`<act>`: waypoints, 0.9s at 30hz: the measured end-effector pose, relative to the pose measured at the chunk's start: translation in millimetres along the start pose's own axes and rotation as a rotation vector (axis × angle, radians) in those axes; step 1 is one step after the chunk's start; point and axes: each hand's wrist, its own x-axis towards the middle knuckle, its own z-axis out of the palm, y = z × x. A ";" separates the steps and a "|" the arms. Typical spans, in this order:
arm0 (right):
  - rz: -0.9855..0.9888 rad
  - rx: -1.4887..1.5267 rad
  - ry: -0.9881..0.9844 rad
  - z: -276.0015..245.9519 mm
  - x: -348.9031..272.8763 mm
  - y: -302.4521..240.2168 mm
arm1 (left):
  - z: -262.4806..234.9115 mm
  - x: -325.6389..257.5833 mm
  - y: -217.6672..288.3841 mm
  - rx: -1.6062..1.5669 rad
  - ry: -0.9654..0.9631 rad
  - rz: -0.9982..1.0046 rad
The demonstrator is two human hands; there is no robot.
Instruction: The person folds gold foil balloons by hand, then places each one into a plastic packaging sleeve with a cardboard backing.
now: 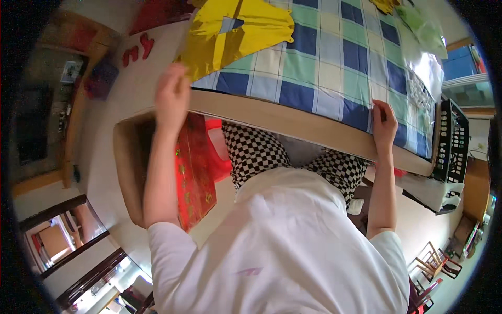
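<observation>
A shiny yellow foil piece [251, 32], flat and creased like a deflated foil balloon with small tabs on its edge, lies at the far left of a plaid-covered surface [308, 68]. Beside its near left corner is my left hand [171, 97], blurred by motion. Its fingers look bent, but whether they grip the foil is unclear. My right hand [385, 124] rests at the near right edge of the blue, green and cream plaid cloth. Its fingers are loosely curled and a little apart, with nothing visible in them.
Under the surface's front edge, left of my checkered-clad legs, stand a red box [196, 172] and a red plastic stool-like piece [218, 152]. A black crate [451, 138] sits at the right end, near clear plastic bags [426, 63]. Wooden chairs [431, 260] stand farther right.
</observation>
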 end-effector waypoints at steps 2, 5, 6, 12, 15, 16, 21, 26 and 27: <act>-0.006 -0.017 0.009 -1.1 -0.5 1.3 | 33.9 8.5 26.0 -0.013 -0.125 0.127; -0.009 0.011 0.009 -2.3 -1.8 -3.9 | 82.6 19.3 53.1 -0.011 -0.205 0.169; -0.015 0.016 0.022 -2.0 -1.1 -7.0 | 94.0 26.4 59.7 -0.005 -0.233 0.176; 0.044 0.052 -0.026 0.3 0.4 -16.8 | 162.7 75.1 82.1 0.141 -0.124 0.355; 0.135 0.168 -0.123 10.2 19.0 -30.3 | 184.2 83.5 74.6 0.041 -0.193 0.259; 0.134 0.175 -0.176 14.4 25.8 -36.8 | 184.8 84.4 78.6 0.035 -0.195 0.267; -0.275 0.085 -0.243 70.2 78.4 -72.4 | 177.2 84.9 84.3 -0.442 -0.172 -0.280; -0.589 0.036 -0.370 145.8 125.8 -133.8 | 168.9 99.5 59.8 -0.746 -0.239 -0.581; -0.686 -0.044 -0.365 159.5 127.8 -130.3 | 167.3 103.3 61.9 -0.900 -0.196 -0.655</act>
